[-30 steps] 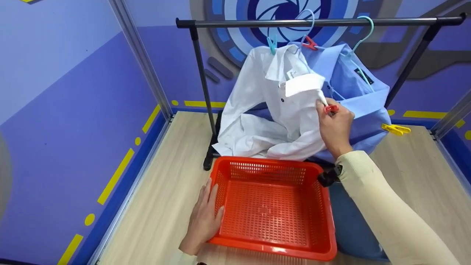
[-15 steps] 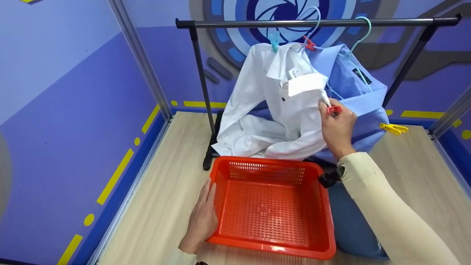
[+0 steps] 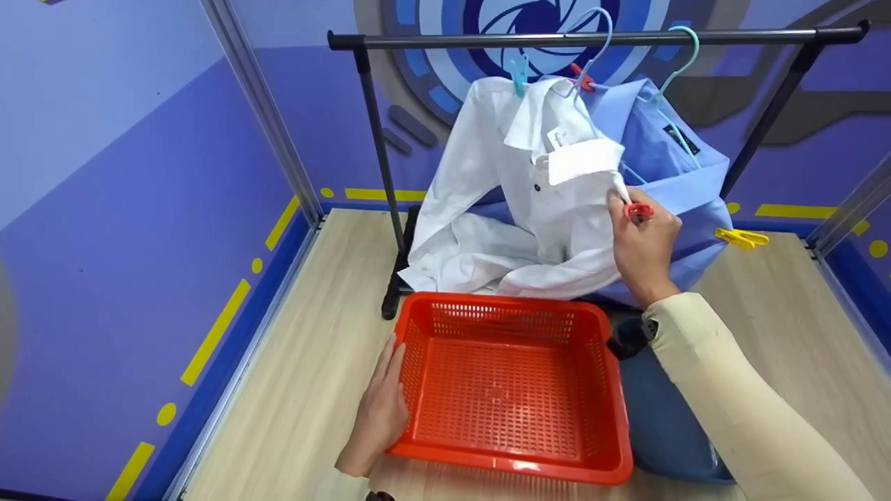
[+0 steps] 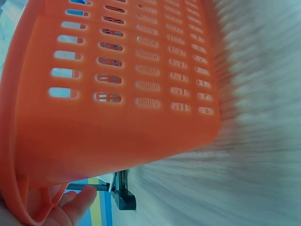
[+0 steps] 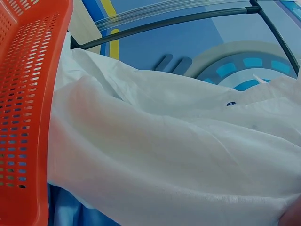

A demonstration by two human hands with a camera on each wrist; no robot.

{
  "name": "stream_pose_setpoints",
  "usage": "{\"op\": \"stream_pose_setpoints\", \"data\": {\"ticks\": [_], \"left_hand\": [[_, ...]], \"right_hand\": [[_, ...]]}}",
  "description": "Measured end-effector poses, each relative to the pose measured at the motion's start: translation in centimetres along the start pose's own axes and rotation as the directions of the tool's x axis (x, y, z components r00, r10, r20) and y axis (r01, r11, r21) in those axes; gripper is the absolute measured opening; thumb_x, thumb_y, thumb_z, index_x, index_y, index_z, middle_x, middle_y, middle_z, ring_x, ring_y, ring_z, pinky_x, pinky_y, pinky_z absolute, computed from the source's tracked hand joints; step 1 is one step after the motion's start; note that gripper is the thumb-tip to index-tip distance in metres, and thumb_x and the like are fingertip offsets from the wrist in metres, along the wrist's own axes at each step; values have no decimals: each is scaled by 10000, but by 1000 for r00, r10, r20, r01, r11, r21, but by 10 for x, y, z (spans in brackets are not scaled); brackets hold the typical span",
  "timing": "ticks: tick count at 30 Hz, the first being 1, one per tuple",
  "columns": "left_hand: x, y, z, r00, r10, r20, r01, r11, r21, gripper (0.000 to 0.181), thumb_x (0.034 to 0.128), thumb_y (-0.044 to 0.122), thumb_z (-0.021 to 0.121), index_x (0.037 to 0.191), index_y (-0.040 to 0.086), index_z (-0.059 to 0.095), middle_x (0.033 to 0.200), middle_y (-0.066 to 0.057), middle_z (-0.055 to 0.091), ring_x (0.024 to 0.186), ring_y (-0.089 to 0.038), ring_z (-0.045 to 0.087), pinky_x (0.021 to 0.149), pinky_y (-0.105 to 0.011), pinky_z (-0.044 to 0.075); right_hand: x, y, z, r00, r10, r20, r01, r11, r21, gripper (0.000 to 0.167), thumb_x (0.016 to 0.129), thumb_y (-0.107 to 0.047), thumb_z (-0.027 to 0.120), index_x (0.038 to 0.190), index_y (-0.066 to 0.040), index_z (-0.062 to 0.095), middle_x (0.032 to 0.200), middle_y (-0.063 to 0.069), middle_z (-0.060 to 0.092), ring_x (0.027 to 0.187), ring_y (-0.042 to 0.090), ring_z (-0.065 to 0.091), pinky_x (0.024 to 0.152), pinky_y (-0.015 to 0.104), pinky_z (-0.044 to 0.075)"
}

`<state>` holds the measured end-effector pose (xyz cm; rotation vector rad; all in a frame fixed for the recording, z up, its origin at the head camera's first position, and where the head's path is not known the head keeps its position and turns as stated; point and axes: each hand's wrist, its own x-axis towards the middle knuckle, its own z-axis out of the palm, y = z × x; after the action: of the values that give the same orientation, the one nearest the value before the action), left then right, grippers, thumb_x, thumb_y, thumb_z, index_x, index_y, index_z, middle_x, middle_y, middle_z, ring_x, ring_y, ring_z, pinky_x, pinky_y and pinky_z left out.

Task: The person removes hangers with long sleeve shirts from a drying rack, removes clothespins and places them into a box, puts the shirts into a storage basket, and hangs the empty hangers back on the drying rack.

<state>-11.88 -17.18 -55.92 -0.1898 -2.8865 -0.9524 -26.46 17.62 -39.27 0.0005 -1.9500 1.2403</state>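
A white shirt (image 3: pixel 480 188) hangs on a pale hanger (image 3: pixel 605 42), with a light blue clothespin (image 3: pixel 518 75) at one shoulder. At its other shoulder my right hand (image 3: pixel 644 243) pinches a red clothespin (image 3: pixel 638 211) against the cloth. In the right wrist view the white shirt (image 5: pixel 164 141) fills the middle, and only a bit of that hand shows in the corner. My left hand (image 3: pixel 379 410) rests along the left rim of a red plastic basket (image 3: pixel 501 472), fingers extended. In the left wrist view some fingers (image 4: pixel 77 207) show by the basket's corner.
A black rail (image 3: pixel 445 42) runs across the back. Behind the white shirt hangs a blue shirt (image 3: pixel 696 188) on a mint hanger (image 3: pixel 689 62), with a red and a yellow clothespin (image 3: pixel 741 239). A dark blue-grey basin (image 3: pixel 668 424) sits right of the basket, partly under my arm.
My left thumb has come away from the inside of the basket rim. The right hand stays at the shirt's shoulder, and the white shirt's hanger hook has shifted slightly right along the rail.
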Motion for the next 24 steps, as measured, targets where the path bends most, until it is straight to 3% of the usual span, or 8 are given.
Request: {"op": "stream_pose_setpoints", "data": {"ticks": [6, 12, 19, 24], "left_hand": [[-1, 1, 1, 997, -72, -10, 72, 996, -44, 699, 915, -76, 489, 1535, 78, 207, 1608, -119, 181, 1391, -298, 389, 1072, -477, 411], [-1, 2, 1, 990, -143, 16, 144, 986, -84, 694, 936, -39, 484, 1542, 62, 162, 1583, -137, 237, 1403, -306, 369, 1106, -497, 367], [-2, 3, 1, 993, -121, -9, 120, 990, -76, 706, 922, -53, 515, 1535, 54, 182, 1539, -147, 300, 1305, -325, 480, 1026, -509, 448], [-2, 3, 2, 994, -107, -10, 106, 993, -54, 690, 934, -45, 505, 1534, 44, 177, 1531, -161, 302, 1298, -331, 484, 1020, -502, 454]], "right_hand": [[-6, -5, -2, 1000, 30, 0, -30, 999, 15, 159, 899, -166, 666, 923, -30, 744, 583, -230, 469, 573, 20, 417, 532, 191, 264], [-14, -30, -9, 998, 58, 5, -58, 996, 74, 167, 894, -83, 647, 962, 50, 721, 617, -194, 525, 605, -2, 440, 553, 172, 299], [-16, -40, -13, 997, 71, 3, -71, 993, 98, 164, 882, -88, 651, 951, 40, 727, 655, -225, 561, 639, 3, 464, 591, 165, 329], [-12, -34, -14, 998, 57, -16, -55, 993, 102, 157, 884, -91, 653, 930, 38, 728, 634, -198, 536, 604, 11, 428, 556, 174, 289]]}}
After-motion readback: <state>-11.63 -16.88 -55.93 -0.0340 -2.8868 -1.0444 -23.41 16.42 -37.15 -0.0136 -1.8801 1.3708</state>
